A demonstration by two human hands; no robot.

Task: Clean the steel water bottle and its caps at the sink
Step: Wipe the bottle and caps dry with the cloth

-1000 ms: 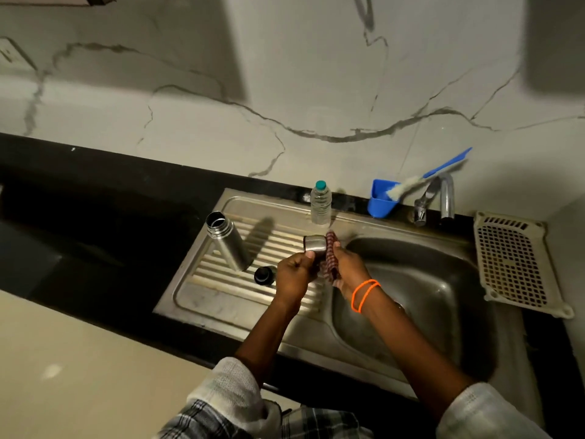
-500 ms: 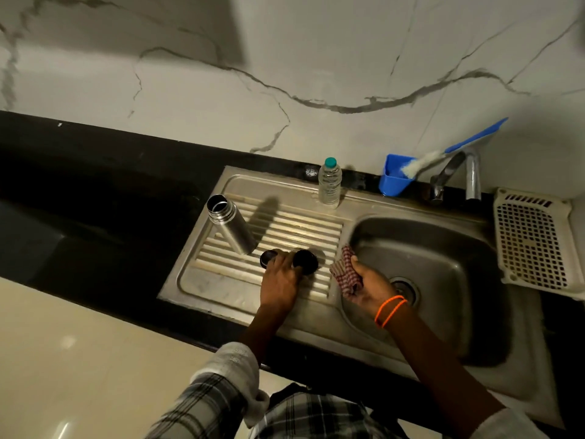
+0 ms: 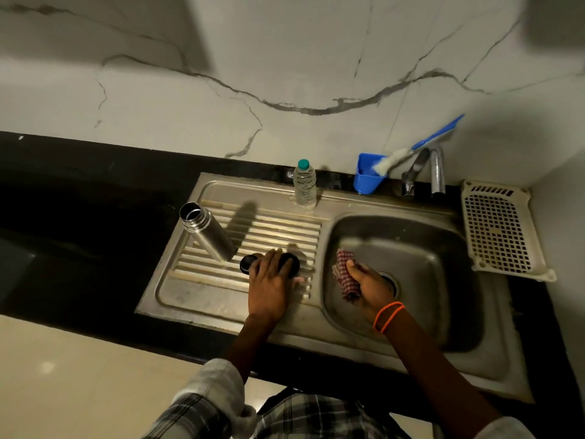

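Observation:
The steel bottle stands uncapped on the left of the ribbed drainboard. Just right of its base lie two dark round caps, one cap to the left and the other cap to the right. My left hand lies over them with its fingers stretched out, touching both. My right hand grips a bunched red-checked cloth over the left side of the sink basin, near the drain.
A small plastic water bottle stands at the back of the drainboard. Behind the basin are a blue cup holding a blue-handled brush and the tap. A white perforated tray lies on the right. Black counter extends left.
One second ago both hands held a steel cap and the cloth together above the drainboard. The left hand has come down onto the caps, and the right hand moved the cloth over the basin.

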